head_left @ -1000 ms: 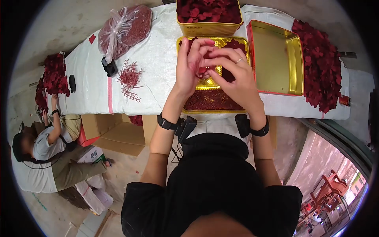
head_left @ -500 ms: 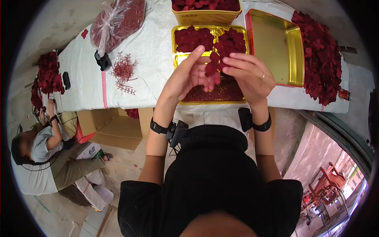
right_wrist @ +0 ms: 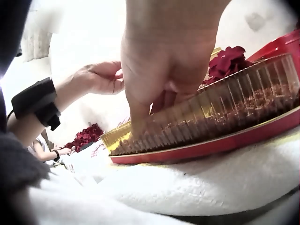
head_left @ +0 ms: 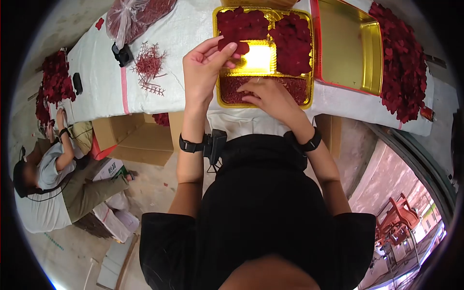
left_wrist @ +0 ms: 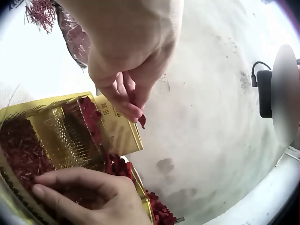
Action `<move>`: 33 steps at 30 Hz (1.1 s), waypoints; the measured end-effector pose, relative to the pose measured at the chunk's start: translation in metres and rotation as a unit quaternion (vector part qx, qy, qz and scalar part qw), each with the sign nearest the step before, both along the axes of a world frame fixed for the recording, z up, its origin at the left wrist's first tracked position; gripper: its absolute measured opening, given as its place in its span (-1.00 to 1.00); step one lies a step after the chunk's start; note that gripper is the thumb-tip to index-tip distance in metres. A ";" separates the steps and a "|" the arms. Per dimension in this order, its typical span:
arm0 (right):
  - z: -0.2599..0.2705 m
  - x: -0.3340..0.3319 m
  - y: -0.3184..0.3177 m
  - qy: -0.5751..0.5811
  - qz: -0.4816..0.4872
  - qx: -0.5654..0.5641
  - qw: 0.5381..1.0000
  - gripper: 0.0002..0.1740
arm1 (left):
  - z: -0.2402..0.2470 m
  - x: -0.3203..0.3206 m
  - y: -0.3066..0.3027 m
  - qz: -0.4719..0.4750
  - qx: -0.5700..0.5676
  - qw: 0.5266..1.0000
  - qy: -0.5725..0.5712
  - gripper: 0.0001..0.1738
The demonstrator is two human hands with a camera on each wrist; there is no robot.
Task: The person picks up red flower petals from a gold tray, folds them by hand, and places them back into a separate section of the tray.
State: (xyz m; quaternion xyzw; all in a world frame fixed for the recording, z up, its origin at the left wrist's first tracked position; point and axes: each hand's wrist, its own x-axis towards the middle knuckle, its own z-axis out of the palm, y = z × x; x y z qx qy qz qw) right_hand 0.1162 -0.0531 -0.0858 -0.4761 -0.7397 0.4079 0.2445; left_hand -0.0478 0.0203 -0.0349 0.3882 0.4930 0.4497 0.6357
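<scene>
In the head view my left hand (head_left: 202,67) pinches a dark red petal piece (head_left: 239,47) between thumb and fingers, above the upper left part of a gold tray (head_left: 311,50). My right hand (head_left: 273,99) reaches into the tray's front compartment, its fingertips among small dark red sprigs (head_left: 295,89); whether they grip a sprig cannot be told. Red petal pieces fill the back left and right compartments, and a shiny bare gold compartment (head_left: 256,59) lies between them and the sprigs. In the right wrist view my right hand (right_wrist: 164,70) dips behind the clear ribbed tray wall (right_wrist: 234,101).
A red-rimmed gold tin (head_left: 345,43) stands right of the tray, with a petal heap (head_left: 403,63) beyond. At left are loose sprigs (head_left: 149,65), a black device (head_left: 122,55) and a plastic bag (head_left: 140,19). Another person (head_left: 48,179) sits far left near a cardboard box (head_left: 145,140).
My hands have parted. The left moved up and left with the petal piece; the right came down into the sprigs. The tray and table sit higher in the head view.
</scene>
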 end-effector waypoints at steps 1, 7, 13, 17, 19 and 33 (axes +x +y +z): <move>0.001 0.001 0.001 -0.020 0.007 -0.019 1.000 -0.78 | -0.001 0.001 -0.003 0.012 0.012 1.000 -0.017 -0.72; 0.007 0.008 -0.001 -0.057 -0.004 -0.003 0.998 -0.83 | -0.009 -0.001 -0.008 -0.019 -0.037 0.999 -0.009 -0.72; 0.014 0.012 -0.001 -0.061 0.020 0.003 0.998 -0.83 | -0.011 0.002 -0.010 -0.019 -0.012 1.000 0.006 -0.65; 0.023 0.015 0.000 -0.018 -0.023 -0.046 0.999 -0.87 | -0.009 0.011 -0.009 0.004 0.008 1.000 -0.005 -0.64; 0.023 0.015 -0.004 0.029 -0.062 -0.054 0.996 -0.89 | -0.007 0.012 -0.010 -0.008 0.021 1.000 -0.001 -0.64; 0.073 0.040 0.010 0.254 -0.080 -0.095 0.959 -0.83 | 0.006 0.024 -0.017 -0.029 0.044 0.999 -0.005 -0.70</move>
